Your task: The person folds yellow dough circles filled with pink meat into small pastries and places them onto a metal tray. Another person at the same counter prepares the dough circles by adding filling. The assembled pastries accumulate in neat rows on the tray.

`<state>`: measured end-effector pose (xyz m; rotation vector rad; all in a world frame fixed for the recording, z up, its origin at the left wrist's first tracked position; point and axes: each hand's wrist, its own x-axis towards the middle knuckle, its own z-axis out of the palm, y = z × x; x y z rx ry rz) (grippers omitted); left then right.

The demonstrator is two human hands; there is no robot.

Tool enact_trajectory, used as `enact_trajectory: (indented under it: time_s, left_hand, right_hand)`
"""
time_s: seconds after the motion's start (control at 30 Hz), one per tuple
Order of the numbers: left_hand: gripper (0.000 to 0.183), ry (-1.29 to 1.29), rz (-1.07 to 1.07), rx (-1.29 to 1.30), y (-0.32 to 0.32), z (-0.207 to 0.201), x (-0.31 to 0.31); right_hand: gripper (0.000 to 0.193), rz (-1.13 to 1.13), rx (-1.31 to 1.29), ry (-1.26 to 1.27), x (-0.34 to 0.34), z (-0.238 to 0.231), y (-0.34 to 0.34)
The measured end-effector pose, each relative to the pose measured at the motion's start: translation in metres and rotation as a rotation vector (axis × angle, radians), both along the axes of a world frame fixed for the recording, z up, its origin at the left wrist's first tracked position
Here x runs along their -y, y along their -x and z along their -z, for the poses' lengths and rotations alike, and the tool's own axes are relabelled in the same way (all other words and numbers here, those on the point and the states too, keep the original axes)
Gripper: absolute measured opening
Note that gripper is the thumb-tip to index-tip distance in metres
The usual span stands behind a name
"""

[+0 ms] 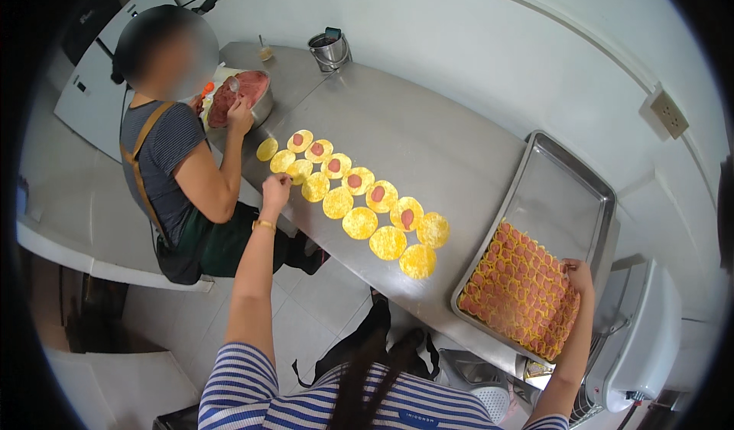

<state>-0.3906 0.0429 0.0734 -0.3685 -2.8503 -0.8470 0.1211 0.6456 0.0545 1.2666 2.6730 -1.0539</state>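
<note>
Yellow discs (pixel 337 203) look light, soft, tearable, best held by near edges; whether left hand (pixel 276 191) or right hand (pixel 579 275) pinches, I cannot tell.

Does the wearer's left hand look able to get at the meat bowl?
Probably not easily: the left hand looks near full stretch, and the co-worker's hand is at the bowl.

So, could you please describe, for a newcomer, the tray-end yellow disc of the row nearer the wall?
On the steel table, yellow discs lie in two rows left of the tray. In the row nearer the wall, take the last disc toward the tray. It is bare, while others in that row bear pink lumps.
</note>
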Motion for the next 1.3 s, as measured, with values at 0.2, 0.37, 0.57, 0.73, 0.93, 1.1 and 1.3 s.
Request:
enact_trajectory:
  time_s: [0.2,0.37,0.57,0.73,0.93,1.1,1.3]
  left_hand:
    - [0.020,0.352,0.021,-0.111,0.145,0.048,0.016]
    - [0.036,0.471,0.211,0.093,0.214,0.069,0.022]
    - [0.023,-0.080,0.159,0.491,0.259,0.092,0.029]
    - [0.026,-1.119,-0.071,0.877,0.272,0.108,0.047]
    - [0.026,-1.372,0.197,0.958,0.253,0.104,0.065]
    - [0.029,-1.426,0.307,0.954,0.165,0.071,0.075]
    - [0.032,-1.492,0.161,0.879,0.012,0.042,0.090]
  right_hand:
    - [0.024,0.179,0.062,-0.123,0.000,-0.006,-0.007]
    - [0.030,0.228,0.124,-0.174,0.008,-0.033,-0.024]
    - [0.043,0.379,0.078,-0.098,0.030,-0.058,-0.010]
    - [0.043,0.299,0.185,-0.112,0.035,-0.052,0.013]
    - [0.038,0.120,0.294,-0.135,0.028,-0.031,0.033]
    - [0.032,-0.022,0.342,-0.089,0.012,-0.013,0.035]
    - [0.026,-0.183,0.148,-0.129,0.000,0.005,0.016]
